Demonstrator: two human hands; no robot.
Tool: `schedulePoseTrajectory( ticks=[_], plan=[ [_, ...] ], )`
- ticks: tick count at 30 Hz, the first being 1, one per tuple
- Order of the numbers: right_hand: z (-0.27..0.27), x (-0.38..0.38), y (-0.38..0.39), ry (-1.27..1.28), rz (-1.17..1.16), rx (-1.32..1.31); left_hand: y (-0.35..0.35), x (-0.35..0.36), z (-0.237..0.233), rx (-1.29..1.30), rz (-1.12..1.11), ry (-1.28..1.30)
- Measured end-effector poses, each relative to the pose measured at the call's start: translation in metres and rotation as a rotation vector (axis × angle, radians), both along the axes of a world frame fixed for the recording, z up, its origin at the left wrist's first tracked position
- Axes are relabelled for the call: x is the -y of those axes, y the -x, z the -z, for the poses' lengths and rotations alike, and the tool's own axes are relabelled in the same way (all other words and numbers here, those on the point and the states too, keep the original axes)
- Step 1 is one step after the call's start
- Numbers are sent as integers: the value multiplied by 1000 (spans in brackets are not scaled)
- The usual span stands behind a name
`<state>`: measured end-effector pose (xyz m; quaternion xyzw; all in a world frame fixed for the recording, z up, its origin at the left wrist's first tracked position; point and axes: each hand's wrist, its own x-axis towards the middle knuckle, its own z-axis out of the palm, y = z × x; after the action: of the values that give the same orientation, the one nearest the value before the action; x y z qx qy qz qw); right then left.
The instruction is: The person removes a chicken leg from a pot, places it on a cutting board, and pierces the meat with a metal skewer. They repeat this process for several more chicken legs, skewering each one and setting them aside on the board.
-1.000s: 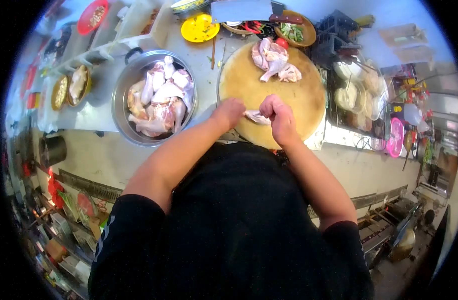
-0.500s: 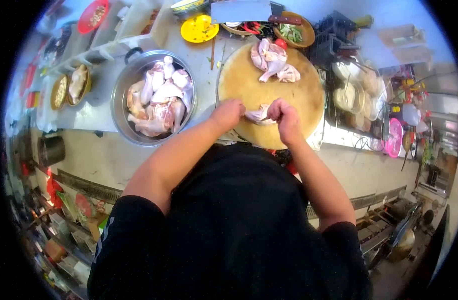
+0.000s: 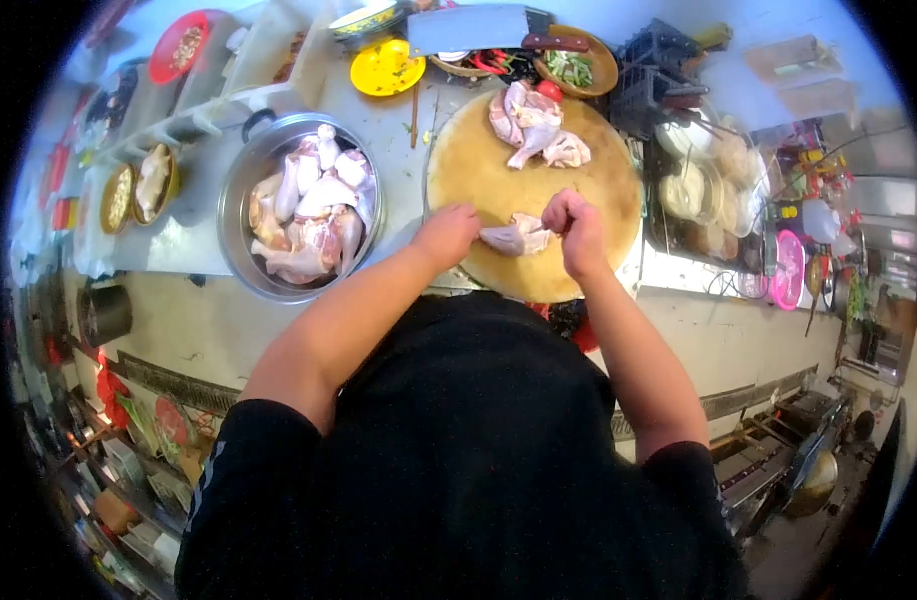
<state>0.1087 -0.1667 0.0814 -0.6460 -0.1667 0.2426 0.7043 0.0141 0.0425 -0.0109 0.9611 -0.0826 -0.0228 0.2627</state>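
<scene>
A raw chicken leg (image 3: pixel 519 236) lies on the round wooden chopping board (image 3: pixel 459 160), near its front edge. My left hand (image 3: pixel 449 234) is closed at the leg's narrow left end, pinching its tip. At the leg's wider right end, my right hand (image 3: pixel 577 228) is curled closed just beside the meat; what its fingers hold, if anything, is hidden. Farther back on the board rest several raw chicken pieces (image 3: pixel 535 122). Left of the board, a steel pot (image 3: pixel 229 235) holds several more raw chicken legs (image 3: pixel 314 205).
Behind the board lies a cleaver (image 3: pixel 469 30) over a basket with red chillies (image 3: pixel 494 62). Nearby are a yellow plate (image 3: pixel 387 68), a bowl of cut greens (image 3: pixel 569 68) and a tomato (image 3: pixel 549 91). White bowls (image 3: pixel 684 190) stand to the right. Clear bins (image 3: pixel 259 65) line the back left.
My right hand has drawn slightly off the leg's right end, so more of the meat shows. My left hand stays at the narrow end. The whole view has shifted slightly.
</scene>
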Motion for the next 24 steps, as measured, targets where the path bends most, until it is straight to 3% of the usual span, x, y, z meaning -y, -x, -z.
schedulePoseTrajectory(
  ticks=[4, 6, 9, 14, 16, 20, 21, 24],
  plan=[
    [7, 12, 12, 42, 45, 15, 5, 7, 1, -15, -22, 51],
    [16, 10, 13, -52, 2, -6, 5, 9, 0, -32, -19, 42],
    [-13, 4, 12, 16, 10, 93, 8, 5, -8, -78, -27, 26],
    [3, 18, 9, 107, 14, 141, 1, 8, -6, -20, 18, 6],
    [2, 19, 4, 34, 26, 9, 6, 5, -8, -79, -23, 24],
    [-14, 10, -2, -72, 94, 8, 4, 10, -5, -20, 8, -25],
    [6, 7, -3, 102, 69, 36, 5, 10, -9, -35, 4, -10],
    [2, -5, -8, 60, -57, 133, -1, 3, -6, -25, -24, -15]
  ],
)
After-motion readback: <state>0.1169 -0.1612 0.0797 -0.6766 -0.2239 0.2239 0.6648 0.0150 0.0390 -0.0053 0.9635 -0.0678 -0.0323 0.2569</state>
